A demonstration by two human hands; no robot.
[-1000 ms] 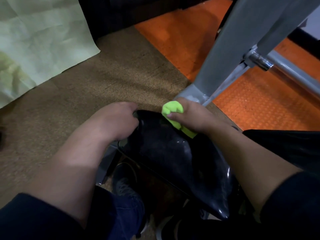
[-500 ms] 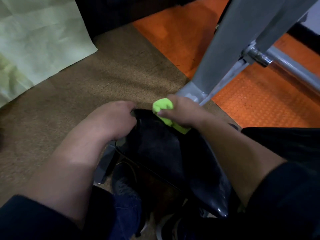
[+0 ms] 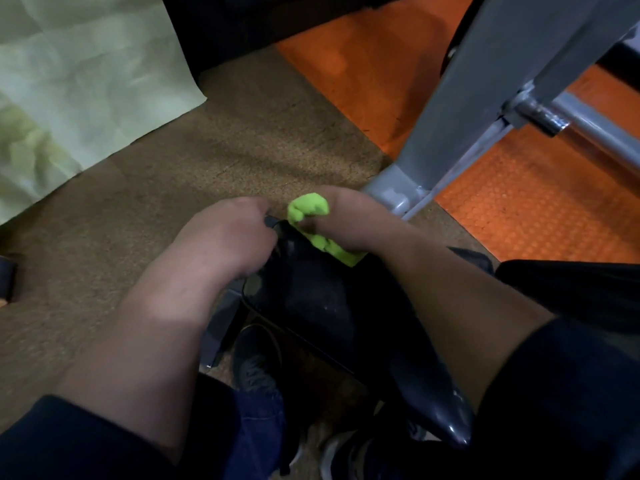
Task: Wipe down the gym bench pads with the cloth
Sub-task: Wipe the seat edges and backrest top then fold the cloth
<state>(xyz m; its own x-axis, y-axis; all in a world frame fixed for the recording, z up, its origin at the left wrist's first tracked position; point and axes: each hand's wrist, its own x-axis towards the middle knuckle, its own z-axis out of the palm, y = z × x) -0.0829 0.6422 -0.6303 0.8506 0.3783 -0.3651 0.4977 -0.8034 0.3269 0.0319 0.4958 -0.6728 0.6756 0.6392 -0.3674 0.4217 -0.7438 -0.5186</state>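
A glossy black bench pad (image 3: 322,306) slants from the centre down to the lower right. My right hand (image 3: 349,220) grips a bunched lime-green cloth (image 3: 311,223) and presses it on the pad's far tip. My left hand (image 3: 225,237) curls round the pad's left far edge, fingers hidden behind it. A second black pad (image 3: 568,289) shows at the right, partly under my right forearm.
A grey metal frame leg (image 3: 485,98) with a chrome bar (image 3: 588,129) rises at the upper right, its foot just beyond my right hand. Brown carpet (image 3: 173,188), orange rubber flooring (image 3: 536,209), and a pale green sheet (image 3: 69,81) surround. My shoes (image 3: 256,362) stand below the pad.
My right hand has slid the cloth a little leftward along the pad's far tip, closer to my left hand. My left hand has kept its grip.
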